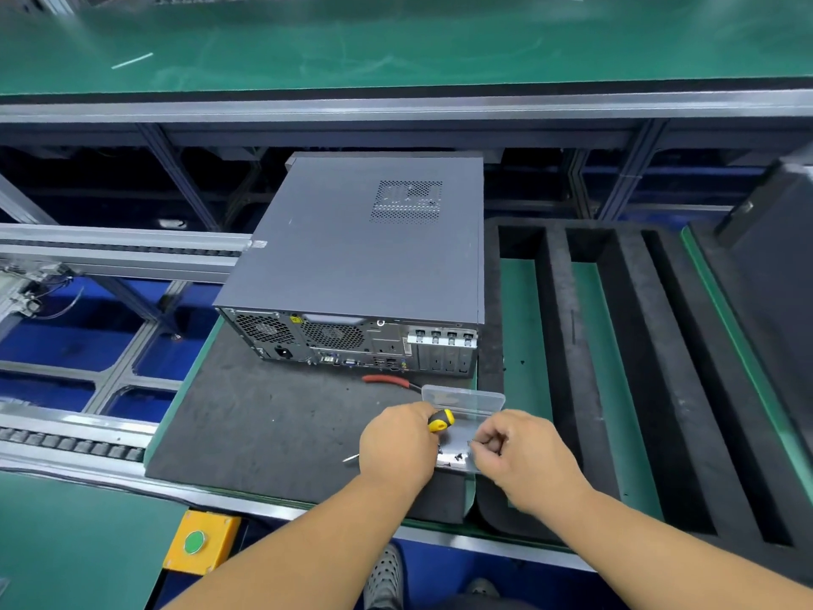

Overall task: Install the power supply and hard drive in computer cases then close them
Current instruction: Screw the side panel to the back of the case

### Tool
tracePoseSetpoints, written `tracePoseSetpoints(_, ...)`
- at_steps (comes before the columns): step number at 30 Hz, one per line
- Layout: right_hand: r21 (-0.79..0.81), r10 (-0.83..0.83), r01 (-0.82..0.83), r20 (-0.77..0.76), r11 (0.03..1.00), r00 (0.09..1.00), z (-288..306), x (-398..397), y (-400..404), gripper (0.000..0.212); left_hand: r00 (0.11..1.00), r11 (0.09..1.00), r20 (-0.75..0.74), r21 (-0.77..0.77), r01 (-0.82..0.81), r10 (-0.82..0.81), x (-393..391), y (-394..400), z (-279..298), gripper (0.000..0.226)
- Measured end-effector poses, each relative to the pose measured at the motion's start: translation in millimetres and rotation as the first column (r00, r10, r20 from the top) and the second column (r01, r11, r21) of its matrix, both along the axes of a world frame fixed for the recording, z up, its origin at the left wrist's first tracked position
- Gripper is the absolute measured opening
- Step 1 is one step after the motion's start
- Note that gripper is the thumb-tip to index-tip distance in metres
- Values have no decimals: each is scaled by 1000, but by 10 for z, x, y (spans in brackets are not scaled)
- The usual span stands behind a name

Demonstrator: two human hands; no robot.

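Head view
Computer case (365,253): closed, side panel on, lying flat at the far edge of the black foam mat (264,429) on the counter; rear ports face the person.
Left hand (398,442): curled round a yellow-and-black screwdriver (441,420), its tip sticking out left of the fist.
Right hand (523,455): fingers pinched together over the clear plastic box (466,407); what they hold is too small to tell.
Screws (453,457): small, dark, loose in the box between the hands.
Red-handled tool (387,380): on the mat, just beside the case rear.
Slotted foam tray (616,345): right of the case.
Green button box (200,541): near counter edge, left.
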State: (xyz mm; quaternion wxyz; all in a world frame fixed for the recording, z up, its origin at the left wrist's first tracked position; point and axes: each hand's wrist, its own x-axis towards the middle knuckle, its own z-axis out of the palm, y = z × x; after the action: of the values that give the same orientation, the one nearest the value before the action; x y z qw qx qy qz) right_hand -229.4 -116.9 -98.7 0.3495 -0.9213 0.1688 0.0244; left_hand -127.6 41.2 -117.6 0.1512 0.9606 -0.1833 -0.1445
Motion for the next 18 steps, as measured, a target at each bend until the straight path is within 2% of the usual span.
tracePoseSetpoints(4,92,-106,105,10,990,994,-35,-10,49,19,1000,1000,13,2,28,-28,18,9,-3,4)
tracePoseSetpoints(9,89,-113,113,-10,990,994,-85,27,64,16,998,997,17,-46,68,-68,52,22,-12,6)
tracePoseSetpoints(13,88,-128,130,-28,988,991,-113,68,74,14,992,990,13,59,125,-126,51,-26,4,15)
tracePoseSetpoints(16,116,-151,154,-36,981,988,-121,80,81,14,987,984,46,104,148,-153,51,-53,33,11)
tracePoseSetpoints(18,146,-168,171,-35,974,985,-102,84,88,15,984,982,76,109,152,-161,49,-58,66,17)
